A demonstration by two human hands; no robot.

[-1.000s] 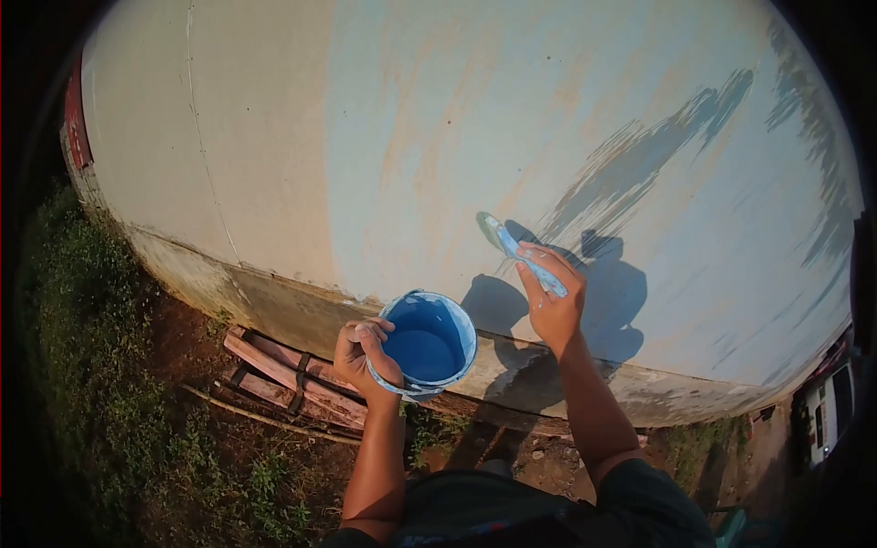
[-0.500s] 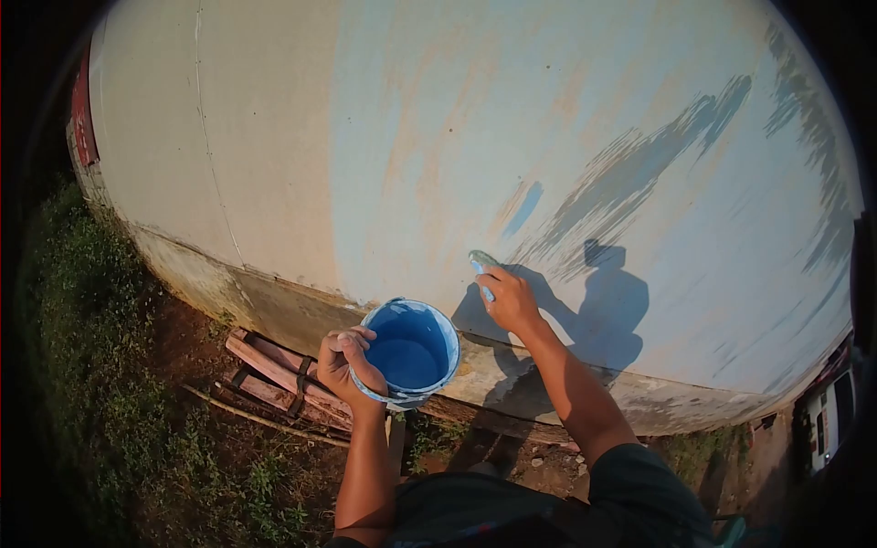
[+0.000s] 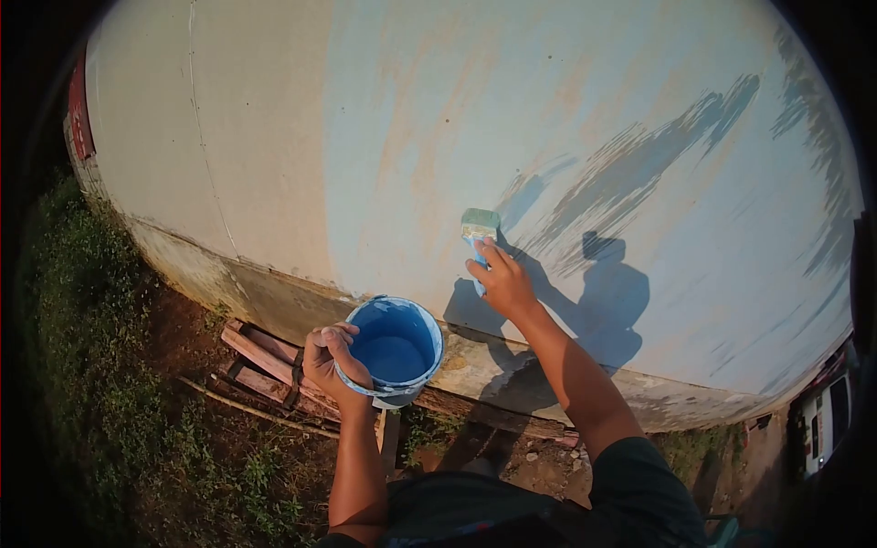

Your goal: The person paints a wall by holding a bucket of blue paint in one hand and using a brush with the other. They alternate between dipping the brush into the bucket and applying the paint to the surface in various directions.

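My left hand [image 3: 331,363] grips the rim of a small bucket [image 3: 396,347] holding blue paint, held low in front of the wall. My right hand [image 3: 501,281] holds a paintbrush [image 3: 479,230] with its bristles upward, pressed against the pale wall [image 3: 274,137]. Fresh blue strokes [image 3: 630,164] run diagonally up the wall to the right of the brush. The shadow of my hand and arm falls on the wall beside it.
Wooden planks [image 3: 265,365] lie on the dirt at the wall's foot, below the bucket. Grass and weeds [image 3: 100,365] cover the ground at left. A rough concrete base [image 3: 228,283] runs along the bottom of the wall. A vehicle [image 3: 827,416] shows at far right.
My right hand dipped lower toward the bucket, then rose again with the brush flat on the wall; a new short blue stroke appeared. The bucket drifted slightly left and down.
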